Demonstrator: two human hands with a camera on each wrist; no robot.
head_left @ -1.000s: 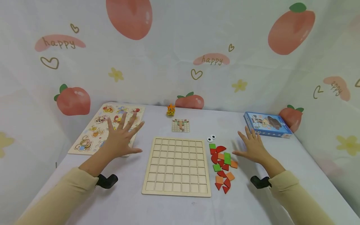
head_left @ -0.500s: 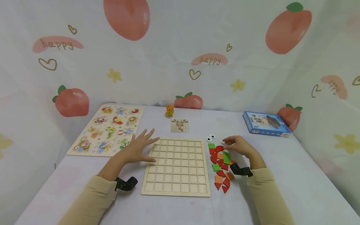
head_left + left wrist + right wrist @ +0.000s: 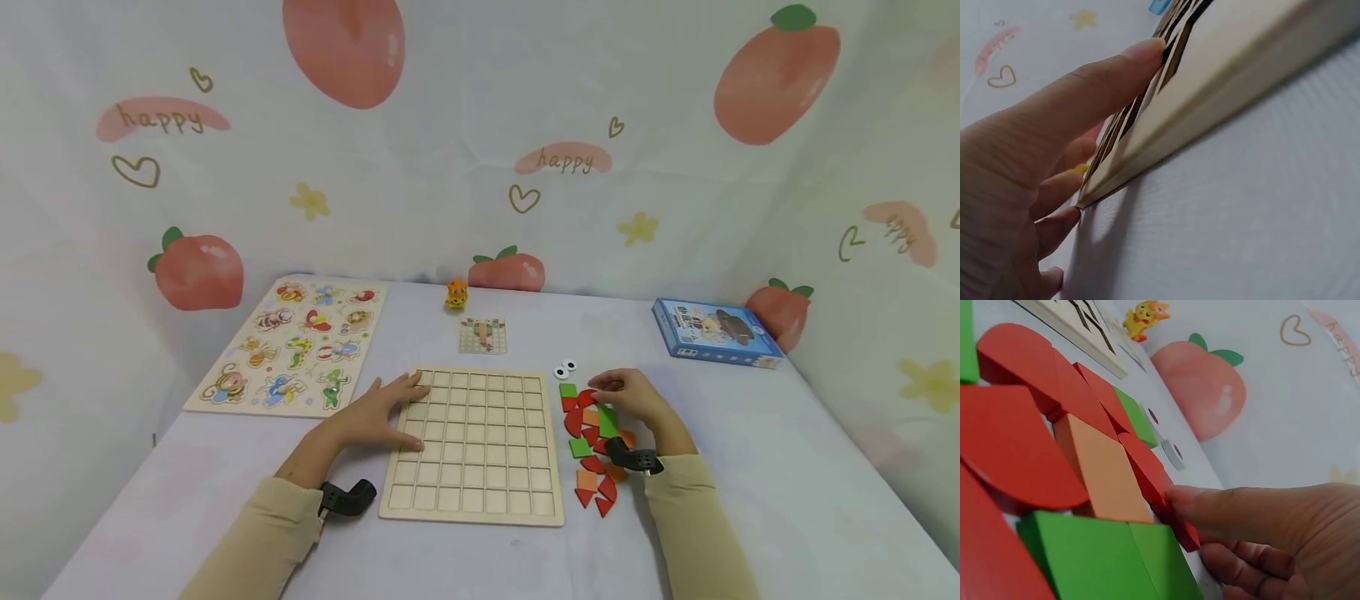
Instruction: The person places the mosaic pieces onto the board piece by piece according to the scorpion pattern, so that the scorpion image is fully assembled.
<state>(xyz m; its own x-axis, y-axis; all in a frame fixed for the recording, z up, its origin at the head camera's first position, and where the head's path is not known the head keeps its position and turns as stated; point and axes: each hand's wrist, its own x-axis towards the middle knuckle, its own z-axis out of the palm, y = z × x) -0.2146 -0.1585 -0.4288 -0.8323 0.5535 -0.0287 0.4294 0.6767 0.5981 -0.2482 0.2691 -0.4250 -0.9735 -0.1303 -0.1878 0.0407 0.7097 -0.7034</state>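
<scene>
In the head view, my left hand rests at the left edge of a pale wooden grid board, fingers spread. The left wrist view shows its thumb extended over the board's face and the other fingertips at the board's corner. On the right, my right hand is over the top of a cluster of flat coloured blocks. In the right wrist view, its thumb and curled fingers pinch a red curved block at the outer edge. An orange square block and green blocks lie beside it.
Two googly-eye discs lie above the blocks. Behind the board are a small pattern card and an orange-yellow toy figure. An insect puzzle board lies at back left, a blue box at back right.
Both spread hands have come down and inward from above the table. The left moved to the board's edge; the right moved onto the blocks, its fingers curling around a red one.
</scene>
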